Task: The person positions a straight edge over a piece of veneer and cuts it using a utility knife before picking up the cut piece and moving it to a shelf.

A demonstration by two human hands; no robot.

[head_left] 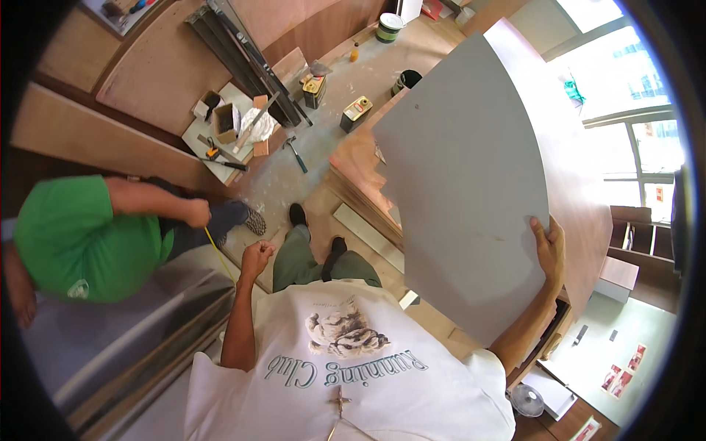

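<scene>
A large grey panel (463, 176) leans at a tilt on my right. My right hand (548, 250) grips its right edge, with fingertips showing on the grey face. My left hand (258, 259) is raised before my left thigh, its fingers curled together; whatever they may hold is hidden. Left of it, a yellow measuring tape (220, 259) runs down from the hand of a co-worker (95, 235) in a green shirt, who bends over.
Behind the panel stands a wood-faced surface (581, 213). A hammer (296, 156), metal cans (356, 115) and a bucket (389, 28) are on the floor ahead. Stacked boards (360, 192) lie left of the panel. Long metal profiles (239, 62) lean at the far left.
</scene>
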